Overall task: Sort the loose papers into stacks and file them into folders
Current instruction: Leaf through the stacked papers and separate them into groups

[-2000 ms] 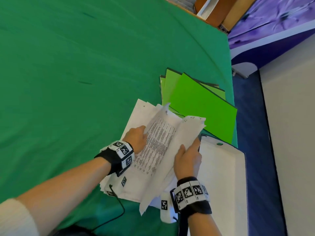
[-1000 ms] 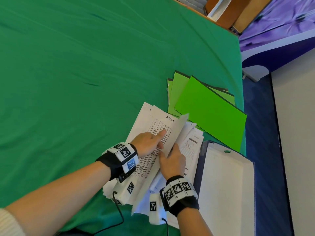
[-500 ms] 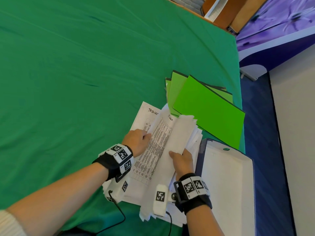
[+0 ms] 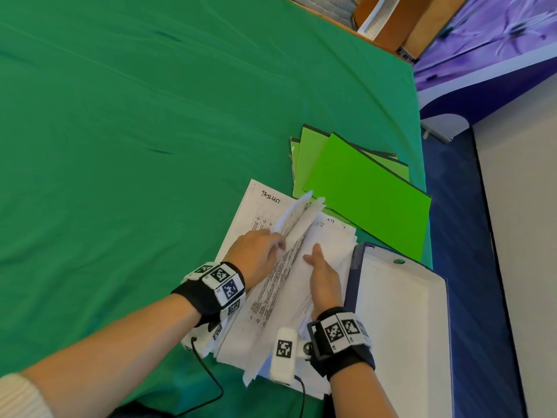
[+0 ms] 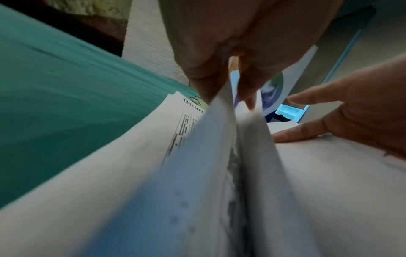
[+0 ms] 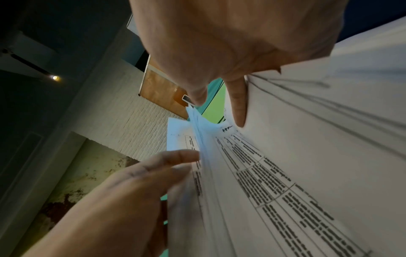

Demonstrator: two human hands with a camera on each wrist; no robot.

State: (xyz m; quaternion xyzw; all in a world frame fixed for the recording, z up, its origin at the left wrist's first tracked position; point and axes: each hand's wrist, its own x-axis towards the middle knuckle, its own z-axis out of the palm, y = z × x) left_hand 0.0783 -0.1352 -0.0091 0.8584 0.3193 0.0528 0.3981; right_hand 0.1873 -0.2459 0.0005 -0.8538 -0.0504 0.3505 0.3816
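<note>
A messy pile of loose papers lies on the green cloth, printed with tables and text. Its lowest left sheet, headed with a handwritten title, lies flat. My left hand holds a few sheets raised on edge, the paper passing between its fingers. My right hand lies flat, fingers straight, pressing the right part of the pile. Beyond the pile, several bright green folders overlap.
An open white box file with a navy rim lies right of the pile at the table's right edge. Beyond that edge are blue floor and a white panel. Wooden furniture stands past the far corner. The cloth to the left is bare.
The raised sheets now stand steeper and narrower. My left hand has slid right against them. My right hand has moved forward and flattened on the right part of the pile.
</note>
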